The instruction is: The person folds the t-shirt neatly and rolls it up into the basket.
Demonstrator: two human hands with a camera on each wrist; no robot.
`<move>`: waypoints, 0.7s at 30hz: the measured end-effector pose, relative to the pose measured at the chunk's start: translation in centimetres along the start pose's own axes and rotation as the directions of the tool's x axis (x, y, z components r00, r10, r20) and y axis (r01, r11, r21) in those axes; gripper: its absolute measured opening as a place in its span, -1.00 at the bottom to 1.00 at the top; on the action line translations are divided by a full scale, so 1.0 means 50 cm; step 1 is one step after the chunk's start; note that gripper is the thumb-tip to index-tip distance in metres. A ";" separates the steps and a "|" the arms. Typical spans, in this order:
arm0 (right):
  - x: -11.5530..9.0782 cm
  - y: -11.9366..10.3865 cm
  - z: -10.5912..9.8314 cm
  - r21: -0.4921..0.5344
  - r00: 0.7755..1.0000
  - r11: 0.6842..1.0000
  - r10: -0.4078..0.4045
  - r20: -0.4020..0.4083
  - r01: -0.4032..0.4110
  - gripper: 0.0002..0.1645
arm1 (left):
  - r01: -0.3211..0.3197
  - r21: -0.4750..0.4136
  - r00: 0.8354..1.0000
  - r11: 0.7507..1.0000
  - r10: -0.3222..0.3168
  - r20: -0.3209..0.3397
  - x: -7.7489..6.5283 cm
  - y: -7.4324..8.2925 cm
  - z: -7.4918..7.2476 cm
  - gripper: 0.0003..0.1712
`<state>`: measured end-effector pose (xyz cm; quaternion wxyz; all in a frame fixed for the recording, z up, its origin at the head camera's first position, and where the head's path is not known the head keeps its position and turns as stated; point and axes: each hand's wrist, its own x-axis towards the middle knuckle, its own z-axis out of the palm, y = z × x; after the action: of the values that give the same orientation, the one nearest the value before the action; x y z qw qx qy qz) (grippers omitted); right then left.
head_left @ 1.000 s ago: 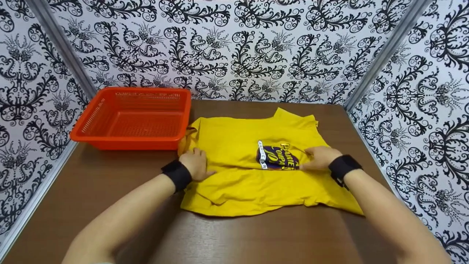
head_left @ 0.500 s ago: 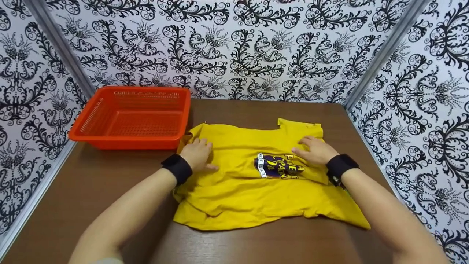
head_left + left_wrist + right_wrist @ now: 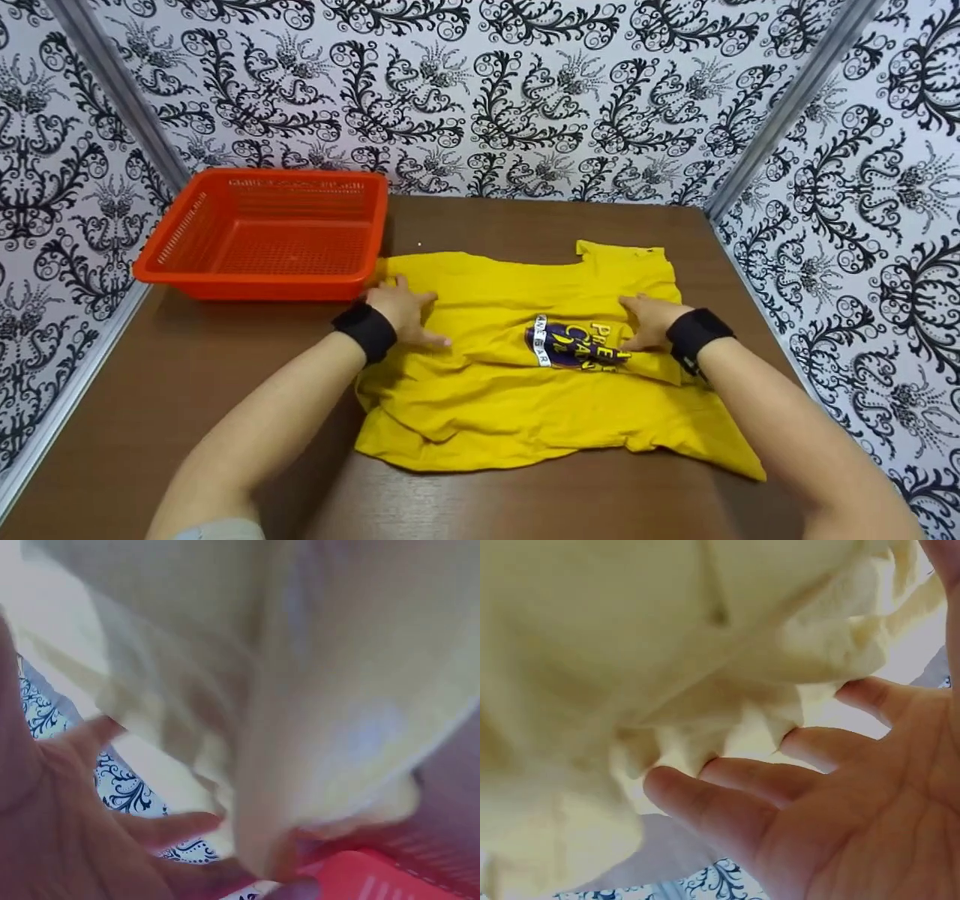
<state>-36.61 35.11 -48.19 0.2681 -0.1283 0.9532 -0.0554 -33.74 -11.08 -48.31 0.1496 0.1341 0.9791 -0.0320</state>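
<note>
A yellow T-shirt with a purple, white and yellow print lies wrinkled across the table, its near half creased. My left hand rests spread on the shirt's left part, close to the basket's corner. Its fingers touch the cloth in the left wrist view. On the right part of the shirt, beside the print, lies my right hand. The right wrist view has its fingers extended, fingertips against the bunched cloth. Each wrist wears a black band.
An orange-red plastic basket stands at the back left, nothing seen inside it. The brown table is bounded by patterned black-and-white walls at the back and sides.
The shirt has shifted toward me, and its far left part now lies spread up to the basket. The right hand moved toward the sleeve, then back beside the print. Both hands keep touching the shirt.
</note>
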 end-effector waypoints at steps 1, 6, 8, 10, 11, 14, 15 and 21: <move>-0.005 0.001 -0.003 0.013 1.000 1.000 0.012 0.012 -0.012 0.33 | -0.006 0.023 1.000 1.000 0.006 0.001 -0.002 0.001 -0.001 0.36; -0.030 0.006 -0.005 0.060 1.000 0.998 -0.006 0.001 0.006 0.38 | -0.004 0.068 1.000 0.998 0.003 0.016 -0.018 0.011 0.006 0.64; -0.027 0.007 0.000 0.053 0.997 0.998 -0.039 -0.064 0.043 0.41 | -0.041 0.090 0.999 0.995 0.041 0.003 -0.017 0.012 0.011 0.69; -0.017 0.005 0.002 0.039 0.988 0.997 -0.067 -0.137 0.073 0.43 | -0.103 0.121 0.995 0.987 0.104 -0.005 -0.006 0.010 0.013 0.70; -0.011 0.004 0.003 0.041 0.985 0.996 -0.075 -0.157 0.082 0.45 | -0.133 0.111 0.991 0.985 0.135 -0.010 0.003 0.008 0.013 0.70; 0.006 -0.003 0.003 0.052 0.987 0.996 -0.065 -0.144 0.073 0.48 | -0.174 0.039 0.985 0.984 0.174 0.004 0.034 0.004 0.015 0.68; 0.011 -0.008 0.001 0.059 0.992 0.996 -0.053 -0.114 0.060 0.47 | -0.166 0.009 0.986 0.986 0.166 0.022 0.043 0.004 0.014 0.67; 0.036 -0.028 -0.029 0.062 1.000 0.998 -0.003 0.007 0.003 0.53 | -0.082 -0.108 0.990 0.991 0.093 0.104 0.061 0.016 -0.014 0.60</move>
<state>-38.55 33.30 -47.63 0.2751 -0.1215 0.9500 -0.0847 -36.54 -9.49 -48.58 0.2107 0.1671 0.9630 0.0184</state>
